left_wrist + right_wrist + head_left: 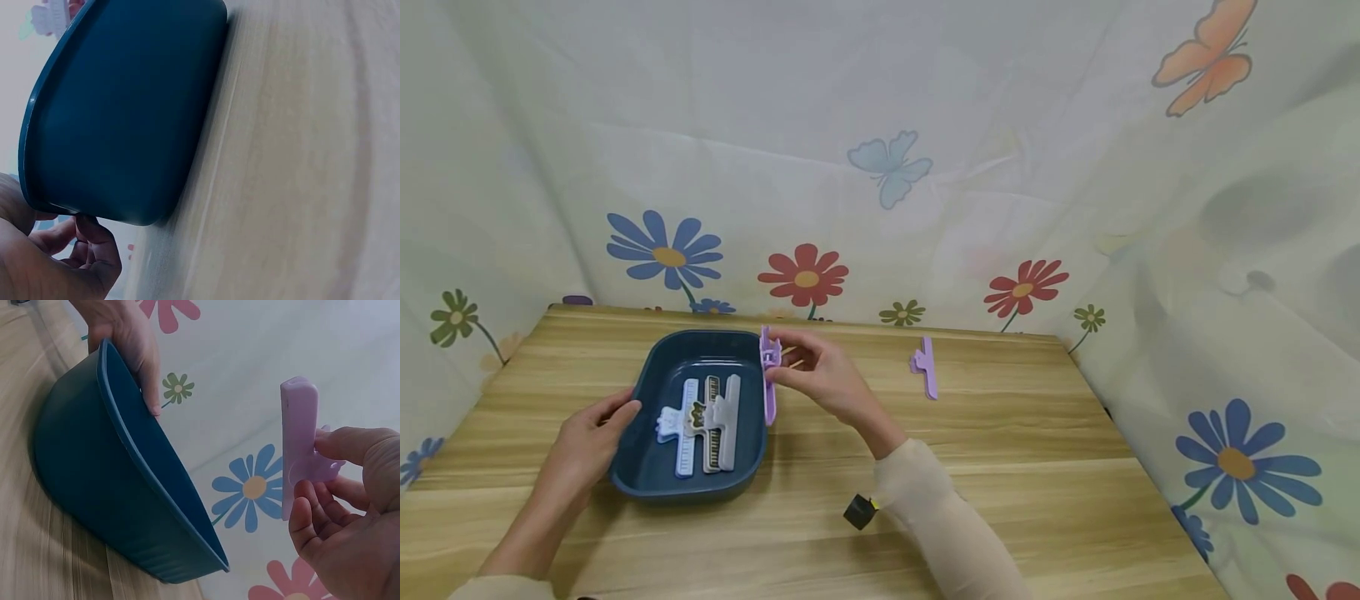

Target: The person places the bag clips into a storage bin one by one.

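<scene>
A dark blue plastic bin stands on the left half of the table. My left hand grips its left rim; in the left wrist view that hand's thumb and curled fingers are at the rim of the bin. Just past the opposite rim, my right hand pinches a purple clip by its handle, the long bar upright in the right wrist view. Inside the bin lie a pale blue clip, a clip with piano-key markings and a light grey clip, side by side and partly overlapping.
Another purple clip lies on the table toward the back right. A small black block with a yellow bit is near my right sleeve. Flower-printed curtain hangs behind the wooden table, with a purple object at the back left edge.
</scene>
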